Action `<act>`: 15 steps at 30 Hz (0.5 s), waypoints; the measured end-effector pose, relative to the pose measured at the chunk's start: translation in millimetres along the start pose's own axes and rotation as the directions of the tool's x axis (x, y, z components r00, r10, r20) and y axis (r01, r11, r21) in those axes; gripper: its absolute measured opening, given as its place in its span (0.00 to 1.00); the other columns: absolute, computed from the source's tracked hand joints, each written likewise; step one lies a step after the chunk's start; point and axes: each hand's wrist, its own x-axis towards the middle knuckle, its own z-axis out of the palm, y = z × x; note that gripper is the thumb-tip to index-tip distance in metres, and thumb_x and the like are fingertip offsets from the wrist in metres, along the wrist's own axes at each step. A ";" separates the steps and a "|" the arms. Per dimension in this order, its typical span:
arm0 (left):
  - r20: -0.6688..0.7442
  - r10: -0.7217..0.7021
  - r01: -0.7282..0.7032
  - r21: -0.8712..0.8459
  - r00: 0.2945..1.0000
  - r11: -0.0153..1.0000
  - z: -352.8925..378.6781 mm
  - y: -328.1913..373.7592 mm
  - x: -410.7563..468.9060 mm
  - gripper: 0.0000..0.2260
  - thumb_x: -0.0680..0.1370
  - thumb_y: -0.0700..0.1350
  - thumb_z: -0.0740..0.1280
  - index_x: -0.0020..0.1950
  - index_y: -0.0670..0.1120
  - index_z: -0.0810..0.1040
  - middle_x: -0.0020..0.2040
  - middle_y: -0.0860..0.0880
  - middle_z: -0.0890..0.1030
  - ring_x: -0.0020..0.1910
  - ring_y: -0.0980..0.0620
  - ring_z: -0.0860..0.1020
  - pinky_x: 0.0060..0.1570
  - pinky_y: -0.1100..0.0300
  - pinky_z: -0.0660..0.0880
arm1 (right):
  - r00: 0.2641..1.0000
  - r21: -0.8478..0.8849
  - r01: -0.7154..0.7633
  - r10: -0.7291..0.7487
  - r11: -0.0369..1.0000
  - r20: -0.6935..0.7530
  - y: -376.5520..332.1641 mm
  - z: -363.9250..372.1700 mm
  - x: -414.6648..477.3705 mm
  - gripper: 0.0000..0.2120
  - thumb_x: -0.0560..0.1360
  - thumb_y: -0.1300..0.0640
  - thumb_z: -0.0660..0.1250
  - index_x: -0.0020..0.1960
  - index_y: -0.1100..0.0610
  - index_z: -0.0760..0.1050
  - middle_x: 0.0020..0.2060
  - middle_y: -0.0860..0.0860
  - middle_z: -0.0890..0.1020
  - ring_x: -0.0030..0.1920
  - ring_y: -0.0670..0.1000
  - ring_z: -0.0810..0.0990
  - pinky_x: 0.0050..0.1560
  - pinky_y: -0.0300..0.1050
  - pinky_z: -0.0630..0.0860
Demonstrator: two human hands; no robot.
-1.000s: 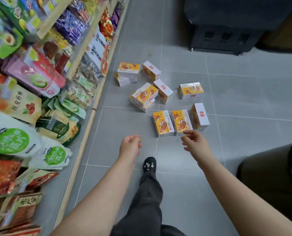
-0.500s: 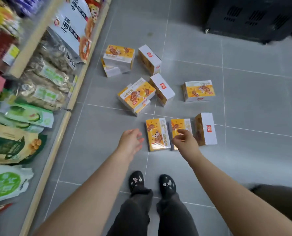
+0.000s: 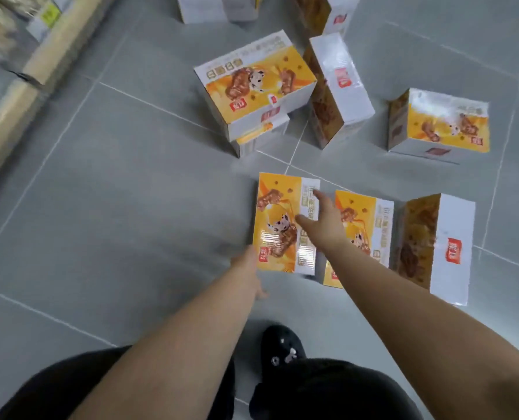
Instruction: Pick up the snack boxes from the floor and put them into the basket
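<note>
The nearest snack box [image 3: 277, 213], a flat yellow-and-white cardboard carton with a glossy wrap, lies face up on the grey tiled floor [image 3: 115, 192], straight ahead of the person's black slipper [image 3: 282, 344]. Its long axis runs away from the person. Both hands flank it across the short way. The right hand [image 3: 324, 222] is spread, fingers straight and apart, with the thumb over the printed face and the forefinger along the far right edge, in the narrow gap beside a second flat yellow-and-white carton [image 3: 361, 225]. The left hand [image 3: 247, 268] is at the near left corner. Its fingers are mostly hidden by the box edge, so I cannot tell whether they are gripping it. To my eye this is a two-handed pick-up that is about to close from the sides. A third carton [image 3: 446, 237] stands on its edge further right. No basket is in view.
</note>
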 end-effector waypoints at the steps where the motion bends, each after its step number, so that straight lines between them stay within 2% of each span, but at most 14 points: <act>1: 0.017 -0.038 0.038 -0.001 0.999 0.999 5.7 -1.8 33.8 0.24 0.66 0.54 0.63 0.61 0.51 0.77 0.59 0.46 0.76 0.55 0.40 0.75 0.50 0.35 0.71 | 1.000 -0.058 0.014 -0.015 0.998 -0.011 6.4 7.2 18.6 0.34 0.74 0.54 0.69 0.76 0.53 0.59 0.74 0.56 0.63 0.73 0.56 0.62 0.68 0.46 0.63; 3: 0.040 -0.073 0.074 -0.029 0.997 0.997 16.7 -0.5 46.9 0.20 0.70 0.56 0.60 0.57 0.50 0.79 0.56 0.45 0.77 0.55 0.41 0.74 0.55 0.34 0.69 | 0.997 -0.149 0.042 -0.050 0.988 -0.053 12.5 16.1 48.1 0.34 0.74 0.51 0.69 0.76 0.53 0.59 0.73 0.58 0.64 0.73 0.58 0.61 0.72 0.52 0.61; 6: 0.049 0.031 -0.026 -0.106 0.998 0.994 25.0 2.6 37.1 0.17 0.77 0.54 0.56 0.54 0.47 0.78 0.52 0.45 0.79 0.50 0.46 0.75 0.62 0.43 0.68 | 0.995 -0.239 0.066 -0.082 0.969 -0.058 19.5 23.1 77.5 0.34 0.75 0.49 0.68 0.77 0.50 0.58 0.75 0.57 0.60 0.75 0.59 0.58 0.73 0.54 0.58; 9: -0.014 0.077 -0.078 -0.138 0.997 0.987 26.3 0.6 45.7 0.14 0.79 0.50 0.53 0.45 0.47 0.77 0.40 0.48 0.79 0.39 0.49 0.75 0.50 0.55 0.71 | 0.998 -0.289 0.060 -0.059 0.956 0.014 20.1 23.3 92.5 0.35 0.75 0.47 0.67 0.77 0.49 0.55 0.77 0.55 0.55 0.75 0.60 0.59 0.72 0.57 0.63; 10: -0.018 0.109 -0.110 -0.178 0.994 0.978 23.6 1.1 43.2 0.15 0.79 0.49 0.52 0.44 0.47 0.76 0.40 0.48 0.79 0.37 0.50 0.75 0.46 0.58 0.71 | 0.998 -0.299 0.060 -0.053 0.952 0.033 19.3 22.0 95.9 0.36 0.75 0.47 0.67 0.77 0.51 0.55 0.77 0.54 0.54 0.75 0.60 0.59 0.71 0.57 0.64; 11: -0.029 0.147 -0.149 -0.225 0.989 0.963 19.4 4.1 44.7 0.15 0.80 0.50 0.51 0.47 0.46 0.76 0.44 0.48 0.80 0.39 0.50 0.77 0.44 0.60 0.71 | 0.998 -0.324 0.059 -0.046 0.944 0.046 16.2 21.0 98.0 0.37 0.74 0.46 0.67 0.77 0.53 0.55 0.77 0.54 0.55 0.75 0.60 0.59 0.71 0.57 0.64; 13: -0.091 0.227 -0.243 -0.265 0.970 0.933 13.4 15.7 50.7 0.18 0.80 0.49 0.51 0.59 0.44 0.76 0.57 0.46 0.80 0.52 0.46 0.80 0.55 0.54 0.75 | 0.998 -0.349 0.058 -0.042 0.935 0.053 12.2 19.6 104.1 0.37 0.73 0.45 0.68 0.76 0.56 0.57 0.75 0.56 0.59 0.73 0.61 0.62 0.71 0.56 0.64; 14: -0.157 0.287 -0.321 -0.270 0.945 0.908 9.5 25.0 63.5 0.18 0.79 0.49 0.51 0.61 0.43 0.75 0.60 0.44 0.79 0.56 0.44 0.79 0.60 0.49 0.75 | 0.999 -0.336 0.027 -0.015 0.942 0.037 11.8 19.8 107.3 0.39 0.72 0.43 0.69 0.76 0.55 0.57 0.74 0.56 0.61 0.72 0.61 0.63 0.70 0.56 0.64; 15: -0.204 0.341 -0.389 -0.278 0.918 0.878 5.0 34.0 87.5 0.17 0.78 0.51 0.53 0.59 0.44 0.75 0.58 0.43 0.80 0.55 0.42 0.79 0.60 0.47 0.75 | 0.999 -0.324 -0.024 0.031 0.946 0.016 10.4 20.4 108.2 0.41 0.70 0.40 0.69 0.75 0.53 0.57 0.73 0.56 0.61 0.71 0.62 0.64 0.70 0.58 0.65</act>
